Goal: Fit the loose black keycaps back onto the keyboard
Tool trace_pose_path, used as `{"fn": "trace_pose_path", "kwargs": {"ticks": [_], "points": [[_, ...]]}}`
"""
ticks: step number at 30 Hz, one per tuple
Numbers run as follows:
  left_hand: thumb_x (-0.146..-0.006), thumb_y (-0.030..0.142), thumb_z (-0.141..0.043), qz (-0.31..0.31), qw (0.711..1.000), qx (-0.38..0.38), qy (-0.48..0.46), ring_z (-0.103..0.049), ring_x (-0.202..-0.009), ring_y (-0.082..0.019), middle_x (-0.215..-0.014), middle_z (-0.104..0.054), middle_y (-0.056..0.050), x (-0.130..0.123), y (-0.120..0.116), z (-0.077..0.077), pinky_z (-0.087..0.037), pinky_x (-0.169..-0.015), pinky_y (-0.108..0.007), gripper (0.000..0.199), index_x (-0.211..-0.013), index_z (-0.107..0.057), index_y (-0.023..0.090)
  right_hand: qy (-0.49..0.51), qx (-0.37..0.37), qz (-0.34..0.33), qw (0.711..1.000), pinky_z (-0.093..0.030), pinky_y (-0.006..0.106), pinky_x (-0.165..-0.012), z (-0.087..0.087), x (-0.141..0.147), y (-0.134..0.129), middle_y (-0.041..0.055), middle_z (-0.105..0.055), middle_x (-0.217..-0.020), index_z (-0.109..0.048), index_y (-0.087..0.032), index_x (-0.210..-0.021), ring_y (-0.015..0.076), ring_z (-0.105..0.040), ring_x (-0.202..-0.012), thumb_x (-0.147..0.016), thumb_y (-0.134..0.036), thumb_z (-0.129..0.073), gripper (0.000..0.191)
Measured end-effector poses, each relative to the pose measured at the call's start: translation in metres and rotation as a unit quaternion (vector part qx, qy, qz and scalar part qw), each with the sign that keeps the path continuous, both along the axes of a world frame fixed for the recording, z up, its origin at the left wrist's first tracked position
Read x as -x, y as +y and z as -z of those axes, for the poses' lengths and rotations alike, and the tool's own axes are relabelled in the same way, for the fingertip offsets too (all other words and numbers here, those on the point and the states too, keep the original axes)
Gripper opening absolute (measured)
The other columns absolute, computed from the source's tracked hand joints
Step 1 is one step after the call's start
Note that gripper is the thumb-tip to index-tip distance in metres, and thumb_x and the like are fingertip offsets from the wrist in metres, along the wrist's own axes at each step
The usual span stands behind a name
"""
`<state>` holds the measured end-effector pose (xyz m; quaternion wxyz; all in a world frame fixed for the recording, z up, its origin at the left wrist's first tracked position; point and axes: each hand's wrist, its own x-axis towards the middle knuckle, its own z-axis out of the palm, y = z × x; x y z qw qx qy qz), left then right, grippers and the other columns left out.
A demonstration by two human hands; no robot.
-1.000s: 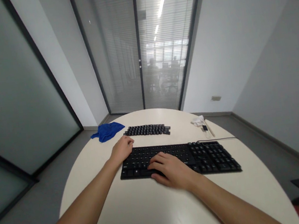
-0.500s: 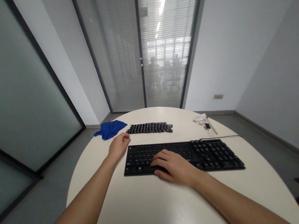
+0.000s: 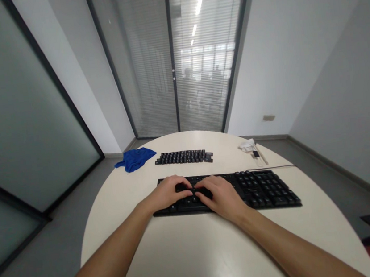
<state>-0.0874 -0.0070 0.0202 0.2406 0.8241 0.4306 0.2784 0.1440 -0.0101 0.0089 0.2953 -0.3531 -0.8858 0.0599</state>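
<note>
A black keyboard lies across the white round table, its middle key area stripped of many caps. My left hand reaches over its left half, thumb and forefinger curved to a pinch. Facing it, my right hand is bent the same way, its fingertips almost meeting the left ones. A small black keycap seems to sit between the fingertips of both hands, too small to read. The keys under my palms are hidden. Farther back, loose black keycaps stand in close rows.
A blue cloth lies at the table's far left. At the far right are a crumpled white tissue, a pale stick and a small black piece. The keyboard's cable runs off the right edge.
My left hand has moved right and nearer, from beside the loose keycaps onto the keyboard. My right hand has shifted slightly and turned its fingertips toward the left ones.
</note>
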Motion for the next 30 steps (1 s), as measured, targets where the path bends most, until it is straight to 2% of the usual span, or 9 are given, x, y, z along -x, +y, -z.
{"fn": "trace_pose_path", "kwargs": {"ticks": [6, 9, 18, 23, 30], "points": [[-0.086, 0.026, -0.072, 0.048, 0.998, 0.033, 0.009, -0.067, -0.094, -0.019, -0.099, -0.075, -0.001, 0.0030, -0.0002, -0.0036, -0.047, -0.089, -0.029, 0.015, -0.101, -0.075, 0.023, 0.006, 0.020, -0.009, 1.000, -0.049, 0.034, -0.085, -0.0001, 0.0021, -0.0024, 0.0038, -0.073, -0.099, -0.067, -0.022, -0.103, 0.0202, -0.064, -0.093, -0.094, -0.022, -0.059, 0.012], [-0.087, 0.029, -0.072, 0.061, 0.998, 0.033, 0.007, -0.067, -0.091, -0.019, -0.097, -0.076, -0.001, 0.0052, -0.0003, -0.0046, -0.047, -0.086, -0.027, 0.013, -0.097, -0.077, 0.024, 0.005, 0.024, -0.010, 1.000, -0.050, 0.034, -0.085, -0.0007, 0.0020, -0.0029, 0.0041, -0.073, -0.099, -0.067, -0.022, -0.103, 0.0203, -0.065, -0.093, -0.094, -0.020, -0.057, 0.013], [-0.089, 0.033, -0.071, 0.075, 0.997, 0.029, 0.005, -0.066, -0.090, -0.018, -0.094, -0.076, -0.001, 0.0085, 0.0017, -0.0031, -0.046, -0.086, -0.027, 0.014, -0.095, -0.078, 0.023, -0.002, 0.029, -0.013, 0.999, -0.051, 0.033, -0.083, -0.0011, 0.0026, -0.0035, 0.0045, -0.073, -0.098, -0.068, -0.021, -0.102, 0.0206, -0.065, -0.092, -0.094, -0.020, -0.055, 0.015], [-0.089, 0.035, -0.071, 0.081, 0.996, 0.036, 0.002, -0.066, -0.092, -0.018, -0.097, -0.076, -0.001, 0.0079, 0.0012, -0.0051, -0.046, -0.087, -0.027, 0.017, -0.103, -0.077, 0.026, -0.008, 0.036, -0.010, 0.999, -0.050, 0.033, -0.082, -0.0026, 0.0026, -0.0040, 0.0044, -0.073, -0.097, -0.068, -0.022, -0.102, 0.0207, -0.065, -0.092, -0.094, -0.020, -0.055, 0.015], [-0.090, 0.035, -0.071, 0.104, 0.994, 0.027, 0.005, -0.066, -0.093, -0.018, -0.097, -0.076, -0.001, 0.0088, 0.0014, -0.0053, -0.044, -0.090, -0.028, 0.015, -0.099, -0.078, 0.026, -0.013, 0.033, -0.011, 0.999, -0.050, 0.034, -0.083, -0.0008, 0.0018, -0.0036, 0.0042, -0.073, -0.097, -0.068, -0.022, -0.100, 0.0208, -0.065, -0.093, -0.094, -0.021, -0.055, 0.014]]}}
